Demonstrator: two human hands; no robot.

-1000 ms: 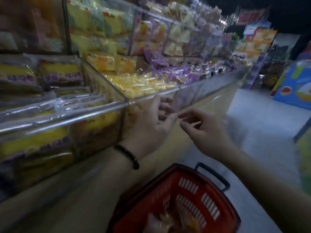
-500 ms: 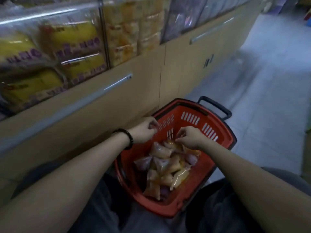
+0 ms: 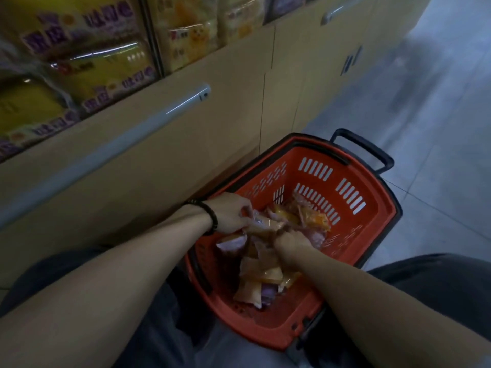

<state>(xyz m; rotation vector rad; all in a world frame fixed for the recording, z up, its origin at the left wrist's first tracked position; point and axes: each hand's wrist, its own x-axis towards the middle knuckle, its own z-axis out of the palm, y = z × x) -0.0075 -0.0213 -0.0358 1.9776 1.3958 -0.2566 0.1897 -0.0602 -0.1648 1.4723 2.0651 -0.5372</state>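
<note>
Both hands have sunk deeper into the red basket (image 3: 353,251) since half a second ago. Left hand (image 3: 231,213) pinches the snack packets (image 3: 261,273) piled mid-basket, and right hand (image 3: 291,241) is curled round them too. Tugging might tear a wrapper or flip some over the rim. Grey tiled floor (image 3: 438,115), beige shelf cabinet (image 3: 212,128) alongside.

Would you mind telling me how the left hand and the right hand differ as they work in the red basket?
The left hand has a black bracelet at its wrist; the right hand has a bare wrist. The left hand is near the left rim of the basket, the right hand over the middle of the pile. Both curl their fingers round snack packets.
</note>
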